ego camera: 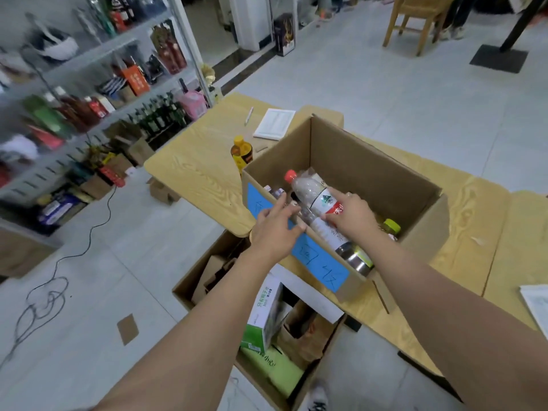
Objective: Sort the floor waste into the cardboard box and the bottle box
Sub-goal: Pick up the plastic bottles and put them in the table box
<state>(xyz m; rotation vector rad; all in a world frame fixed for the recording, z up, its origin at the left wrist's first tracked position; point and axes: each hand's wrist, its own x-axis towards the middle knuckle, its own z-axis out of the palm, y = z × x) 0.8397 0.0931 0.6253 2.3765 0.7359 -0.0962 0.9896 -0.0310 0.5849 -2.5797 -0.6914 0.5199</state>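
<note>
A clear red-capped bottle [314,197] is held by the right hand [350,216] over the bottle box [370,161] on the bench [192,164]. Its near rim is touched by the left hand [274,231], fingers straight

Bottle box [385,173] on table [192,170]; cardboard box [189,280] on floor below.

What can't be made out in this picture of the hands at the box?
- Head view: what lies deep in the bottle box, hidden under the clear bottle and the right hand.
- Head view: writing on the blue label, partly covered by the left hand.
- Head view: the shelf goods, too blurred to read.
- Head view: the white paper, cut off by the right edge.
</note>
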